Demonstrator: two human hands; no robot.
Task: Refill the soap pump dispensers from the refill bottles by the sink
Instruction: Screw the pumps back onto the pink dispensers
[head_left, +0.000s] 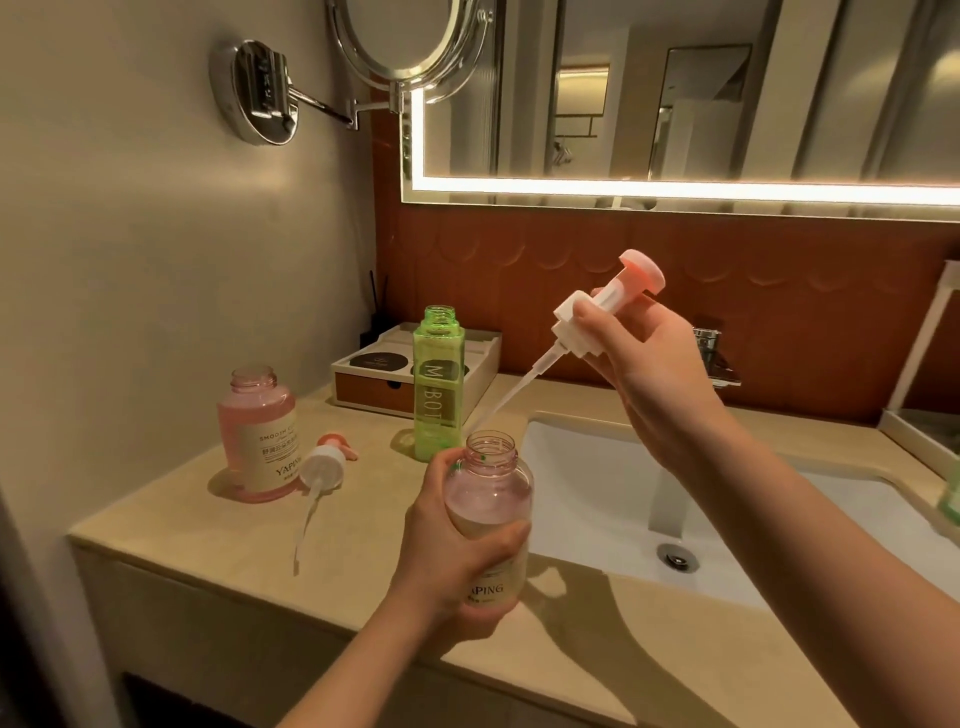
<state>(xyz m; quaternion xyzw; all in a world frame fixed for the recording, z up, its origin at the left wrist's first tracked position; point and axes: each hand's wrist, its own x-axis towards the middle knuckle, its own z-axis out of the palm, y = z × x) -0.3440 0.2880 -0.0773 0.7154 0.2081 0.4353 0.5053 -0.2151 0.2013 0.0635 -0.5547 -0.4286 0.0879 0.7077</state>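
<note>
Left hand (447, 540) grips an open pink bottle (491, 519) above the table (208, 530); raised right hand (639, 364) pinches a pump head (597, 312), tube angled into its neck.

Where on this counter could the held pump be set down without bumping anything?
Bare counter along the front edge, both sides of the loose pump's tube; another strip in front of the sink. Crowded at back left: pink bottle, loose pump, green bottle and tray sit close.
</note>
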